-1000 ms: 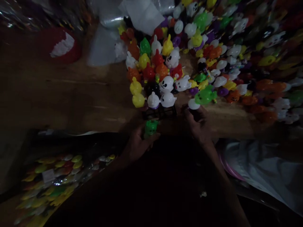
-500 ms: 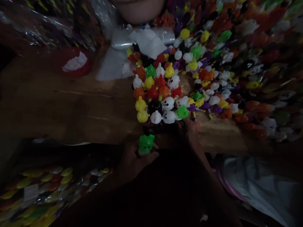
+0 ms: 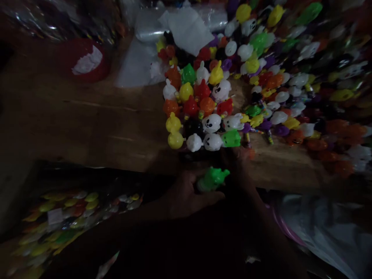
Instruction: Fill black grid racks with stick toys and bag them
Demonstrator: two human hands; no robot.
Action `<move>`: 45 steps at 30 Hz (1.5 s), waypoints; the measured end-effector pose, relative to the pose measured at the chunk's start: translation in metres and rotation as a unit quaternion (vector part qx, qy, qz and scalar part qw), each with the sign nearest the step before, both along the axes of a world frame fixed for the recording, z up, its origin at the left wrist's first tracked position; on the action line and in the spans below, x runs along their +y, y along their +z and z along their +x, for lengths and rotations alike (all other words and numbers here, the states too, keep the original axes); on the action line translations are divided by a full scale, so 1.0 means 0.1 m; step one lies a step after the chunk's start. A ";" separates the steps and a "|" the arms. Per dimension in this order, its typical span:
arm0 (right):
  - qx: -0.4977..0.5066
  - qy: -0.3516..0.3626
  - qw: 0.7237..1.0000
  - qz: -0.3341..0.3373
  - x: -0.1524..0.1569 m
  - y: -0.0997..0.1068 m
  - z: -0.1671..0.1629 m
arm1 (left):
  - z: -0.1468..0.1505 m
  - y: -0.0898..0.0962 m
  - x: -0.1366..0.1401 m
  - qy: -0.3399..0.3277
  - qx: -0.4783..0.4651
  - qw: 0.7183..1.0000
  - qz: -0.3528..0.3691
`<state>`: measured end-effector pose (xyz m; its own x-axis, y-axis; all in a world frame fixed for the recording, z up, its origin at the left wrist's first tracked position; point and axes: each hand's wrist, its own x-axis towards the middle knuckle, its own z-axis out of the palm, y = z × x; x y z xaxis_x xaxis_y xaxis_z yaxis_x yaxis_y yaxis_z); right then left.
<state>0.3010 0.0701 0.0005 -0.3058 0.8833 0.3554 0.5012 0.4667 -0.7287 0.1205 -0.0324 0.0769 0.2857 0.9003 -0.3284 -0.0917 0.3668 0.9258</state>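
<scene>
My left hand [image 3: 188,195] is closed round a green plastic animal-head toy [image 3: 213,179], whose ears point right. It is held just in front of the wooden table's front edge. My right hand [image 3: 240,161] rests low at the right front corner of a block of toys, below another green animal-head toy [image 3: 231,138]; its fingers are lost in shadow. In that block, white panda-face toys [image 3: 212,142], yellow toys [image 3: 175,140] and red toys [image 3: 190,106] stand in close rows. Something dark lies under the front row, too dim to make out.
Many loose animal-head toys [image 3: 279,117] are heaped to the right. A clear plastic roll [image 3: 151,25] and a white sheet [image 3: 190,31] lie behind the block. On the left is a red bowl [image 3: 100,71] with paper inside. Bagged toys [image 3: 66,217] sit below the table [image 3: 87,128].
My left hand has moved right with the green toy, which has turned so its ears point right. My right hand stays by the block's corner. The view has shifted slightly.
</scene>
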 end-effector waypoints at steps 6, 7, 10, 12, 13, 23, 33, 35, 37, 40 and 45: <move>0.010 -0.006 1.000 -0.026 0.16 0.03 -0.03 | -0.23 -0.15 -0.19 0.091 -0.239 0.959 -0.123; 0.013 -0.007 0.999 -0.030 0.17 0.06 -0.03 | -0.25 -0.17 -0.24 0.102 -0.230 0.963 -0.099; 0.000 -0.019 1.000 -0.019 0.04 0.16 0.02 | -0.31 -0.22 -0.38 0.123 -0.155 0.980 -0.010; -0.023 -0.080 0.996 0.012 -0.19 0.27 0.06 | -0.33 -0.25 -0.46 0.136 -0.121 0.983 0.026; -0.031 -0.115 0.993 0.021 -0.34 0.34 0.06 | -0.34 -0.26 -0.48 0.144 -0.109 0.983 0.037; 0.076 0.196 0.944 -0.255 -1.12 0.67 -0.56 | -0.42 -0.22 -0.54 0.080 0.023 0.987 0.140; -0.009 -0.050 0.997 -0.065 -0.88 0.36 -0.47 | -0.63 -0.53 -0.44 0.190 0.364 0.877 0.248; -0.004 -0.050 0.997 -0.067 -0.80 0.28 -0.57 | -0.62 -0.61 -0.29 0.162 0.431 0.835 0.302; 0.020 -0.062 0.995 -0.071 -0.74 0.22 -0.68 | -0.60 -0.68 -0.16 0.150 0.468 0.810 0.321; 0.054 -0.078 0.992 -0.082 -0.72 0.16 -0.82 | -0.56 -0.73 -0.07 0.157 0.485 0.798 0.321; 0.070 -0.049 0.994 -0.061 -0.78 0.12 -0.85 | -0.53 -0.80 -0.12 0.186 0.455 0.798 0.349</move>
